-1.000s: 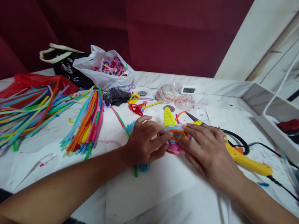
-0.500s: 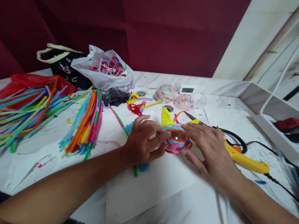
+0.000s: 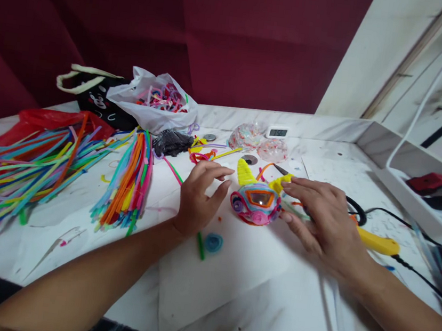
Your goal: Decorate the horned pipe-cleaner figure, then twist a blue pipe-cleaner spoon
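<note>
A small pipe-cleaner figure [image 3: 260,203] with two yellow ear-like points, an orange-rimmed shiny window and a pink round front stands on the white paper. To its left is my left hand [image 3: 204,195], apart from it, with thumb and fingers curved and a gap between them. On the other side my right hand [image 3: 325,221] has its fingers spread, the tips at the figure's right ear and side; whether they touch is hard to tell. A blue coil [image 3: 213,242] and a green pipe cleaner [image 3: 200,246] lie below my left hand.
Pipe cleaners lie in a loose pile [image 3: 35,169] and a bundle [image 3: 128,181] at left. Behind are a white bag [image 3: 158,115] of scraps and a small digital clock [image 3: 277,132]. A yellow corded tool [image 3: 378,243] and a power strip [image 3: 432,213] are at right.
My left hand has let go of the figure and moved left. My right hand has drawn slightly right, so the figure's face and both yellow ears show more fully.
</note>
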Action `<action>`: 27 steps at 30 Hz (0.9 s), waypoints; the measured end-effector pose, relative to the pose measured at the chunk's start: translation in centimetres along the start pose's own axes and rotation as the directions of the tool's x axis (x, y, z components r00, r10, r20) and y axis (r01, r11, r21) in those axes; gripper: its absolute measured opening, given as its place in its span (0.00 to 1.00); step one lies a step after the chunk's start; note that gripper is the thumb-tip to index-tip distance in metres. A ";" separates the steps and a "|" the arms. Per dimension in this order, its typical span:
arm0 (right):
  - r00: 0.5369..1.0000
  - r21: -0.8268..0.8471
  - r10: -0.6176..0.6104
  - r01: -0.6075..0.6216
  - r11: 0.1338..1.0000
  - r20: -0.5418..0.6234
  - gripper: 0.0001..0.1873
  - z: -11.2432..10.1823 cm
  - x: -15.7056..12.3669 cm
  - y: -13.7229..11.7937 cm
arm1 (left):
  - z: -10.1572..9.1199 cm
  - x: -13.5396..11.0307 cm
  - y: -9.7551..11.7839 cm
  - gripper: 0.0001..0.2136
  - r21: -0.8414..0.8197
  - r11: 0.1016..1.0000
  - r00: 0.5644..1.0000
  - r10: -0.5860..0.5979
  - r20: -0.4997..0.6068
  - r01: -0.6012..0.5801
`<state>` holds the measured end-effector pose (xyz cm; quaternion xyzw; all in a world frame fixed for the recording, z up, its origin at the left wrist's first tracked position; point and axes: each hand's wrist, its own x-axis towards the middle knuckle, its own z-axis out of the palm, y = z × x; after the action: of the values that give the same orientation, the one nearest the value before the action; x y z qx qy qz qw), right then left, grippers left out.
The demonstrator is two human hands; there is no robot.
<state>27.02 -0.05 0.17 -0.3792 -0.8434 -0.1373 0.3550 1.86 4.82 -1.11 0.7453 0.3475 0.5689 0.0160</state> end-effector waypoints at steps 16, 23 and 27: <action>0.999 -0.014 -0.016 0.017 1.000 0.033 0.16 -0.6 0.2 -0.5 | -0.2 1.0 1.5 0.14 -0.448 0.706 0.823 -0.550 0.143 0.549; 0.996 0.015 -0.077 0.076 0.997 0.055 0.13 -0.5 0.9 -1.6 | -0.1 1.0 0.6 0.19 -0.415 0.653 0.760 -0.627 0.173 0.633; 0.997 0.022 -0.053 0.051 0.998 0.053 0.12 -1.0 0.7 -1.1 | 0.3 0.8 -0.3 0.20 -0.411 0.614 0.728 -0.649 0.221 0.673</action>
<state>26.36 -0.87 1.43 -0.3569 -0.8635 -0.1275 0.3326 2.06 5.55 -0.65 0.5517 0.4500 0.5695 0.4108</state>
